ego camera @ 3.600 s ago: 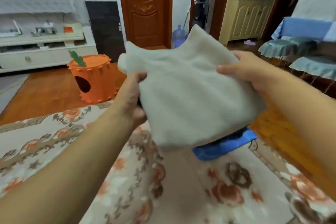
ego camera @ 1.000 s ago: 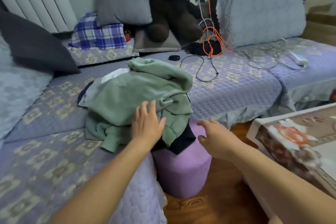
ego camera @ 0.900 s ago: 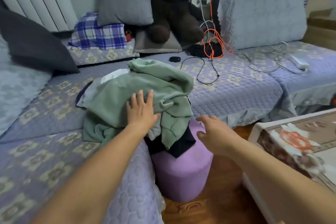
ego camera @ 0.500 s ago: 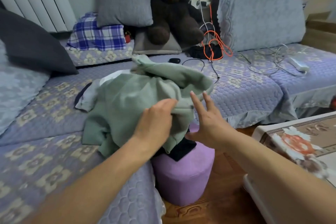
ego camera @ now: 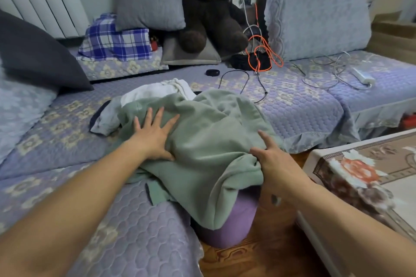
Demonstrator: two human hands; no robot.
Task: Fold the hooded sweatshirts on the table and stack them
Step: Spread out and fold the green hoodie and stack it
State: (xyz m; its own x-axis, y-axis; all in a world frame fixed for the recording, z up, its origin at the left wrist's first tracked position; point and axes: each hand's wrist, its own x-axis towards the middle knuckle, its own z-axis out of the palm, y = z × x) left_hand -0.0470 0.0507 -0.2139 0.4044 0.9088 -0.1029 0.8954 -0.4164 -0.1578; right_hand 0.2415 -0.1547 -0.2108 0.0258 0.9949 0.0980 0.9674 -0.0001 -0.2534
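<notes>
Green hooded sweatshirt sits crumpled on the sofa edge, draped over a purple stool. Long axis runs roughly far-left to near-right, near end hanging off the stool; can't tell which end is the hood. Left hand flat on the fabric, fingers spread wide, pressing. Right hand at the sweatshirt's right edge, index finger straight, thumb hooked on a fold, pinching it. White garment underneath, behind. Desk w/ floral cloth at right.
</notes>
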